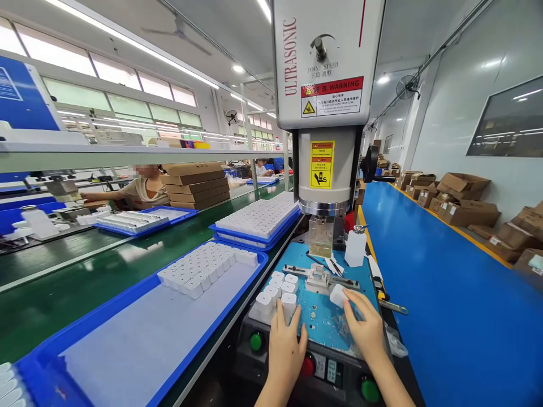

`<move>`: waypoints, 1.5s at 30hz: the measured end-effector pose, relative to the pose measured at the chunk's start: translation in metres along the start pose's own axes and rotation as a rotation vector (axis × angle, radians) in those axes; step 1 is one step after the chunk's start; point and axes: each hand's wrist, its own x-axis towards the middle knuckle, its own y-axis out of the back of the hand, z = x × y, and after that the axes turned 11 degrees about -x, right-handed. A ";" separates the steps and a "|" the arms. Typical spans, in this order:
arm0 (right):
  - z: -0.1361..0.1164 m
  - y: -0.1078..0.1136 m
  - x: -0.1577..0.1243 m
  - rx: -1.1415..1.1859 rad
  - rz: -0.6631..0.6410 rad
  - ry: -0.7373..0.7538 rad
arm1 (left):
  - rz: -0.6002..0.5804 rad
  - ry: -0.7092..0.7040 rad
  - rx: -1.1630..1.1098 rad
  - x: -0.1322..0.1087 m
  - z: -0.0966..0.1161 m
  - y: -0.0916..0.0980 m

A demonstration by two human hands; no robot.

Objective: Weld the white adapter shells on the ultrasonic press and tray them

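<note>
My right hand pinches a small white plastic case just right of the metal fixture, under the ultrasonic welding machine's clear horn. Close to a group of several similar white cases at the left of the blue work plate, my left hand has its fingers spread. Its fingertips are at the nearest cases; whether they touch I cannot tell.
A blue tray with rows of white cases stands on the green conveyor at left, stacked trays behind it. A white bottle stands at the plate's back right. Green buttons face me. A co-worker sits across the conveyor.
</note>
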 end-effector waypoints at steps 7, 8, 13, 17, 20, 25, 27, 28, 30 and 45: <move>-0.066 0.025 -0.038 0.228 -0.142 -0.214 | -0.088 0.202 -0.465 -0.029 0.016 0.032; -0.075 0.028 -0.041 0.278 -0.158 -0.255 | -0.106 0.268 -0.615 -0.030 0.022 0.042; -0.110 0.039 -0.048 0.448 -0.187 -0.303 | -0.209 0.594 -1.315 -0.016 0.057 0.091; -0.128 0.043 -0.053 0.460 -0.174 -0.254 | -0.242 0.699 -1.516 -0.008 0.078 0.113; -0.135 0.043 -0.057 0.440 -0.174 -0.216 | -0.276 0.752 -1.700 -0.008 0.084 0.119; -0.139 0.036 -0.068 0.428 -0.195 -0.198 | -0.176 0.887 -1.914 -0.011 0.088 0.116; -0.137 0.031 -0.074 0.400 -0.176 -0.201 | -0.085 0.918 -1.917 -0.011 0.090 0.113; -0.136 0.029 -0.076 0.384 -0.162 -0.203 | -0.045 0.924 -1.909 -0.011 0.091 0.111; -0.134 0.024 -0.081 0.364 -0.141 -0.202 | 0.023 0.936 -1.897 -0.011 0.092 0.108; -0.134 0.019 -0.089 0.489 -0.093 -0.333 | 0.341 0.487 -1.278 -0.031 0.081 0.083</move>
